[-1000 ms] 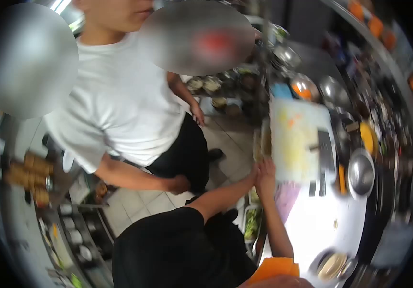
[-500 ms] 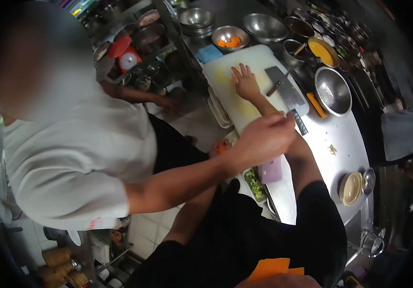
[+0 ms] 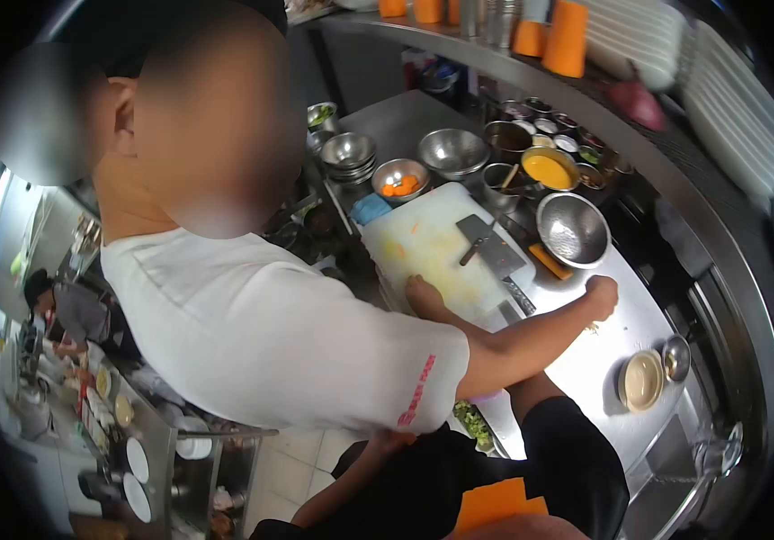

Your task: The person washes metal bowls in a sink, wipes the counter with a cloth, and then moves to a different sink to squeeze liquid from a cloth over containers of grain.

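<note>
White and rectangular, the cutting board (image 3: 436,229) lay flat on the stainless-steel worktop (image 3: 540,337), its surface stained yellow, with small orange scraps on it. Clock positions run round its middle, twelve o'clock at the top of the view. The right hand (image 3: 423,292) was at the board's seven o'clock side, its fingers too unclear to tell spread from curled. The left hand (image 3: 391,441) was lower, toward seven o'clock, away from the board beside a co-worker's white shirt (image 3: 288,333); partly hidden, its state could not be told. The co-worker's bare forearm (image 3: 522,355) crossed over the wearer's right arm and ended in a closed fist (image 3: 601,299) above the worktop at four o'clock.

A broad dark-bladed cleaver (image 3: 497,255) lay on the board toward three o'clock, overlapped by a short brown handle (image 3: 470,253). A blue cloth (image 3: 370,210) sat by the ten o'clock corner, and a steel bowl of orange pieces (image 3: 400,181) stood at eleven. A wide steel bowl (image 3: 453,152) stood at twelve, a round pan of yellow liquid (image 3: 549,168) near one, and a dimpled steel bowl (image 3: 573,230) at two. Toward five o'clock stood a cream-coloured round bowl (image 3: 640,382) beside a small metal bowl (image 3: 675,358); chopped greens (image 3: 474,423) lay at six.
</note>
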A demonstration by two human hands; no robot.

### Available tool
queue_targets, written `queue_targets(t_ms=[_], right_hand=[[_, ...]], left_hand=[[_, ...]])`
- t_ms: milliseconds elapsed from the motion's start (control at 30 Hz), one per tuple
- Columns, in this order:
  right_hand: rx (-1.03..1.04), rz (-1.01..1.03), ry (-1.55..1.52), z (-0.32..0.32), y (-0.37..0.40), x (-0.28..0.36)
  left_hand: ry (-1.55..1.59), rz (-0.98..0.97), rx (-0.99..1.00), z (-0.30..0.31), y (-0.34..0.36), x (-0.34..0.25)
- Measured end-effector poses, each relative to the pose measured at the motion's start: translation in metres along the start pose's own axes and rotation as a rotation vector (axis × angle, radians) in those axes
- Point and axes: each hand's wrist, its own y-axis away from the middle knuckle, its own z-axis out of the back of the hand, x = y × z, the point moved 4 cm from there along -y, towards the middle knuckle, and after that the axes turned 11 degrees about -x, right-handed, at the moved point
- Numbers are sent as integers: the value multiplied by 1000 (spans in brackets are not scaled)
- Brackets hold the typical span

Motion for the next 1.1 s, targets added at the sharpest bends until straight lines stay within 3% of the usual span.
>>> queue_targets(t_ms=[33, 133, 167, 200, 233, 333, 400, 467, 500, 533, 567, 600, 633, 667, 700, 733, 767, 833, 867, 900, 933, 967, 1033, 1100], right_hand=[[-43, 78, 2, -49, -5, 20], [69, -87, -41, -1, 2, 26], [80, -128, -45, 7, 8, 24], [82, -163, -59, 14, 18, 28], [81, -205, -73, 25, 29, 31], [43, -362, -172, 68, 77, 49], [21, -512, -312, 110, 123, 77], [33, -666, -483, 151, 171, 113], [60, -702, -535, 169, 194, 135], [9, -481, -431, 172, 216, 152], [-47, -273, -326, 174, 241, 174], [-80, -411, -315, 197, 259, 188], [-323, -475, -416, 228, 271, 196], [-470, -609, -387, 244, 298, 196], [-701, -785, -323, 258, 324, 194], [-830, -1071, -252, 267, 352, 193], [-1076, -1314, -662, 250, 386, 192], [-1370, -1767, -1783, 258, 412, 221], [-1416, -1771, -1784, 265, 430, 222], [-1535, -1563, -1978, 274, 444, 218], [-1633, -1325, -2159, 285, 458, 212], [-1730, -1320, -2101, 302, 475, 205], [-1703, -1223, -1939, 354, 494, 194], [-1791, -1141, -1907, 399, 529, 186]], left_hand=[[-96, 79, 47, 21, -3, 2], [-287, 221, 87, 49, -31, -2], [-143, 350, 244, 43, -32, 3], [-199, 160, 224, 49, -36, 1], [-166, 239, 246, 46, -36, 5], [-239, 236, 223, 53, -49, 7], [-220, 132, 31, 70, -73, 12], [-189, 176, 132, 80, -92, 25], [-335, 175, 517, 85, -103, 29], [-337, 94, 44, 103, -115, 38], [-402, 127, -68, 62, -57, 57], [-401, 227, 147, 94, -90, 62], [-394, 295, 194, 112, -96, 70], [-446, 259, 98, 68, -28, 98], [-511, 150, -78, 66, -20, 116], [-430, 314, 36, 73, -25, 132], [-428, 398, 129, 68, -15, 154], [-495, 479, 273, 59, 16, 207], [-775, 290, 432, 57, 29, 230], [-1040, 90, 602, 56, 40, 256], [-1138, -164, 917, 53, 54, 282], [-1157, -154, 920, 49, 65, 305], [-1528, -510, 1492, 38, 105, 352], [-1548, -562, 1570, 31, 125, 402]])
